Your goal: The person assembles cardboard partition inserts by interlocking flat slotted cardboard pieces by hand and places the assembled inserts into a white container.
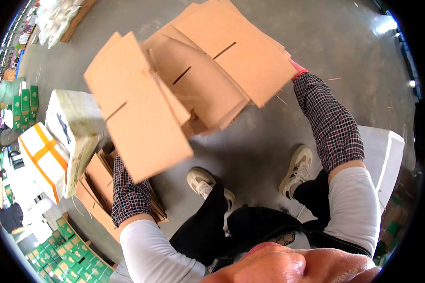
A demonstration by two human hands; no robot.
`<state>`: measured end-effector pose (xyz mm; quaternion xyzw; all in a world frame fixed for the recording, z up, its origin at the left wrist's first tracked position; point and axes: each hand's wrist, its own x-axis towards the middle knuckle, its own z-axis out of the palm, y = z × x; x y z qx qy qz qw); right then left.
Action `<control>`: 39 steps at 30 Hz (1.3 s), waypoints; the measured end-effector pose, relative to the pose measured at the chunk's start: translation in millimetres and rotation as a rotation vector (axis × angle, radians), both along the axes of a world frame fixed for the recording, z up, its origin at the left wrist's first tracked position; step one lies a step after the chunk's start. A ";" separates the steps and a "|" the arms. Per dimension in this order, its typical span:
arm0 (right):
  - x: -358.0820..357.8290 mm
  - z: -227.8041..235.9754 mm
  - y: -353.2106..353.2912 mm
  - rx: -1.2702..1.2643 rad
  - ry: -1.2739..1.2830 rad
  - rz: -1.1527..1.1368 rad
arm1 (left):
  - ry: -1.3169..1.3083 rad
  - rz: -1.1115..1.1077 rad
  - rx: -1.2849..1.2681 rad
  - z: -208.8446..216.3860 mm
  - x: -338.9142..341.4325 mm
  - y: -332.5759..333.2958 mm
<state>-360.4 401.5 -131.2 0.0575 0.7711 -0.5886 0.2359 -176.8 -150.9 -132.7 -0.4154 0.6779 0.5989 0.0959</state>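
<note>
In front of me hangs a loose stack of brown cardboard sheets [250, 52] with short dark slots, raised above the floor between my two arms. Its left part is a separate bundle of panels [137, 108], tilted away from the rest. My right hand [296, 68] grips the stack's right edge; only a bit of it and a red cuff show, the fingers being hidden behind the cardboard. The left bundle covers my left hand completely, just beyond the checked left sleeve [130, 193]; that side of the stack rests on it.
More folded cardboard [99, 177] stands beside my left arm. Left of it are a worn white foam box [75, 113] and another with orange tape [45, 151]. Green cartons [66, 254] are piled at lower left. A pale grey block [382, 155] lies behind my right elbow.
</note>
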 end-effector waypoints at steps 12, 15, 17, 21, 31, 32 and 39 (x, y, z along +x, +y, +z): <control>59.8 -21.8 -33.7 -0.003 0.016 0.016 | 0.129 -0.474 -0.465 3.7 -58.1 77.8; 98.4 2.3 -15.5 0.016 0.024 0.001 | 0.239 -0.697 -0.492 14.8 -69.8 147.3; 133.1 21.7 -0.8 0.043 0.033 -0.017 | 0.304 -0.838 -0.476 16.7 -67.8 198.7; 206.7 62.3 35.9 0.096 0.047 -0.036 | 0.400 -1.050 -0.446 28.7 -39.7 290.1; 333.7 100.3 192.6 0.204 0.082 -0.197 | 0.305 -1.317 -0.434 48.1 95.2 432.8; 347.2 105.4 218.3 0.242 0.093 -0.232 | 0.314 -1.356 -0.393 47.0 107.0 460.4; 431.2 39.0 261.9 0.199 0.013 -0.166 | 0.111 -1.363 -0.384 -12.1 180.3 506.1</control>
